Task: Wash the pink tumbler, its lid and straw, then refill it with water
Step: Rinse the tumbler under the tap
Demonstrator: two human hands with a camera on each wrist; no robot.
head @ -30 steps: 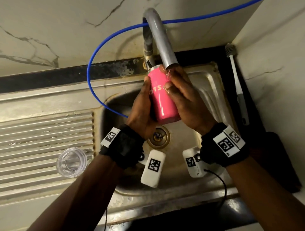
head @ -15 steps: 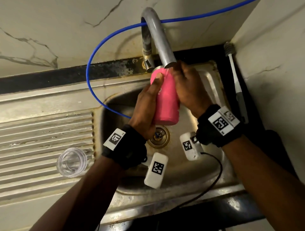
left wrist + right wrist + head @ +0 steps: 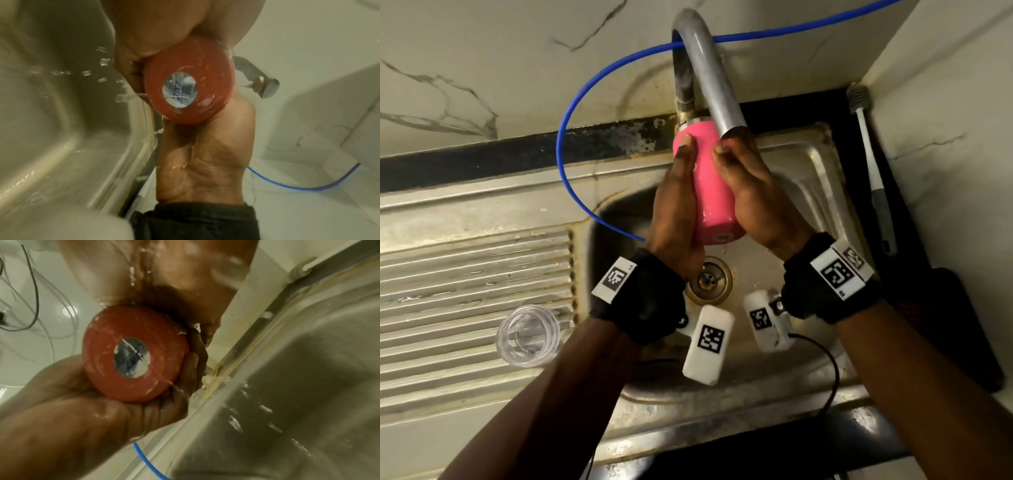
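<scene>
The pink tumbler [image 3: 710,185] hangs over the sink bowl, mouth up against the grey tap spout [image 3: 717,82], its base tilted toward me. My left hand [image 3: 676,202] grips its left side, thumb lying up the front. My right hand [image 3: 751,192] wraps the right side, fingertips curled near the rim. Both wrist views look up at the wet base [image 3: 189,81] [image 3: 133,356] with its shiny round centre, one palm on each side. The clear lid [image 3: 529,335] lies on the ribbed drainboard to the left. I see no straw.
The steel sink [image 3: 815,164] has its drain [image 3: 709,282] directly under the tumbler, and water drops [image 3: 265,408] fly off its wall. A blue hose [image 3: 565,137] loops behind the tap. A long-handled brush [image 3: 873,178] lies along the right wall.
The tumbler has turned between my hands, so its white lettering no longer shows. My right hand came down from beside the spout to the tumbler's right side. My left thumb now lies up the front.
</scene>
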